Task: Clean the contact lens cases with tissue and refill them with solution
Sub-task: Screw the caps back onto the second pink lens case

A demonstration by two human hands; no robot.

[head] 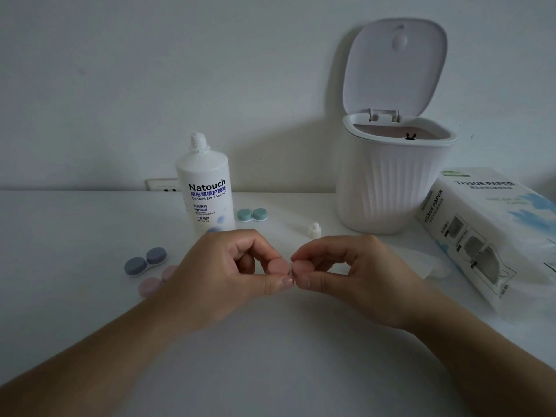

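We hold a pink lens case (287, 267) above the middle of the table (75, 224), its caps on, so we judge this one at opening or closing; which, we cannot tell. The solution bottle (207, 191) stands uncapped near the back edge. Our left hand (228, 266) and right hand (346, 266) each pinch one cap between thumb and curled fingers, knuckles up.

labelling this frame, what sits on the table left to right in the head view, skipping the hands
blue lens case → pink lens case → solution bottle → teal lens case → bottle cap → white bin → tissue paper pack
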